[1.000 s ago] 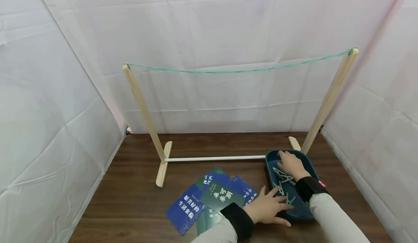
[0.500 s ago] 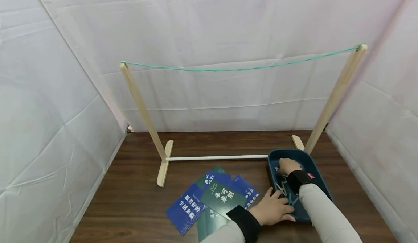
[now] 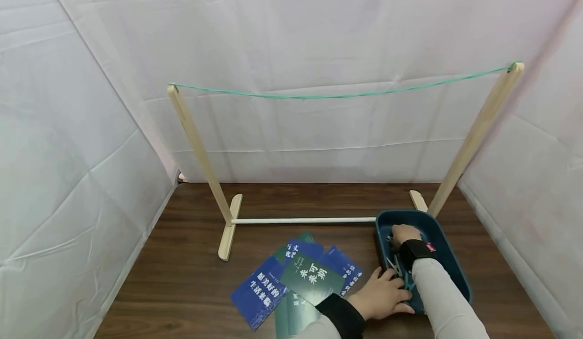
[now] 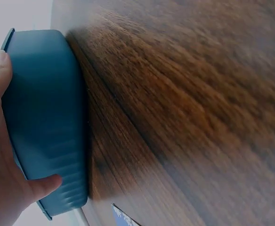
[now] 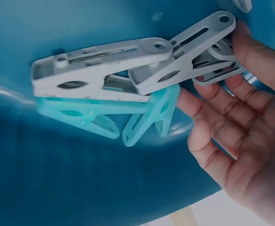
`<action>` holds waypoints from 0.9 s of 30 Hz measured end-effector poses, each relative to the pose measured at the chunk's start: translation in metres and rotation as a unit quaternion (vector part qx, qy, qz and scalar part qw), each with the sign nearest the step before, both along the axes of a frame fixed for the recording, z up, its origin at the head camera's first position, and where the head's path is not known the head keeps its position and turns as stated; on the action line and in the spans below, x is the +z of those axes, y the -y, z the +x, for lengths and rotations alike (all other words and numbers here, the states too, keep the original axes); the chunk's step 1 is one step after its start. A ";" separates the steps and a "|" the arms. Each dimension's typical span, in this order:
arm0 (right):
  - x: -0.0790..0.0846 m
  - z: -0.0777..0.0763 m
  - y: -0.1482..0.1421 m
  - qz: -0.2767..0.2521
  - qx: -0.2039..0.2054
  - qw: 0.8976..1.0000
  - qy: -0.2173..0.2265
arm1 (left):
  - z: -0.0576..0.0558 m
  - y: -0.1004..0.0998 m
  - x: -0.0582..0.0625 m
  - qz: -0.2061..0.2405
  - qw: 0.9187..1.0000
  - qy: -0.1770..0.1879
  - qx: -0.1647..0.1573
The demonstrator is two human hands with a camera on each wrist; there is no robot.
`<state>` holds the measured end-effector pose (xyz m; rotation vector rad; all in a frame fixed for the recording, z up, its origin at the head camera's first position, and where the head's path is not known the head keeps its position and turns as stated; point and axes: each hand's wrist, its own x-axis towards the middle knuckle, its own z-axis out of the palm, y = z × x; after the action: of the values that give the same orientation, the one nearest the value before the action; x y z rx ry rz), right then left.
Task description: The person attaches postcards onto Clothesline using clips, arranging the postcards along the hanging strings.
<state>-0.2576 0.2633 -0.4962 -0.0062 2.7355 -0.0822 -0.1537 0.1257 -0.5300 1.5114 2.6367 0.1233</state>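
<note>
A dark blue plastic tray (image 3: pixel 439 232) stands on the table at the right. My left hand (image 3: pixel 384 294) grips its near left rim; in the left wrist view the thumb (image 4: pixel 45 185) presses the outer wall. Down inside the tray is my right hand (image 3: pixel 407 234). In the right wrist view its thumb (image 5: pixel 257 54) and fingers pinch a grey clothespin (image 5: pixel 189 54) by the handle end. Another grey clothespin (image 5: pixel 95 68) lies against it, with teal clothespins (image 5: pixel 76 113) just below. From the head view the right hand and wrist hide part of the pile.
Several blue and green printed cards (image 3: pixel 311 278) lie overlapping left of the tray. Behind stands a wooden frame with a left post (image 3: pixel 200 152) and a right post (image 3: pixel 478 136). A green string (image 3: pixel 300 96) spans their tops; a white rod (image 3: pixel 300 220) joins their feet.
My right hand has moved down into the tray, from fingers spread to pinching a clothespin. My left hand has closed onto the tray's rim. The head view has shifted slightly.
</note>
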 end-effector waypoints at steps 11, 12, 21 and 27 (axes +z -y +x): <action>-0.014 0.014 -0.014 -0.015 0.040 0.998 -0.038 | 0.008 -0.002 -0.004 0.006 1.000 0.024 0.002; -0.013 0.015 -0.012 -0.014 0.043 0.998 -0.039 | 0.008 -0.002 -0.003 0.008 1.000 0.025 0.003; 0.005 0.013 -0.007 -0.022 0.063 0.993 -0.098 | 0.004 -0.007 0.004 -0.011 0.998 0.049 0.027; 0.020 0.009 0.005 -0.030 0.028 0.977 -0.208 | 0.002 -0.004 0.008 0.034 0.996 0.069 0.053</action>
<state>-0.2482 0.2582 -0.4764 -0.1314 3.1464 -0.1635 -0.1514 0.1295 -0.5221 1.3296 2.6257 0.3165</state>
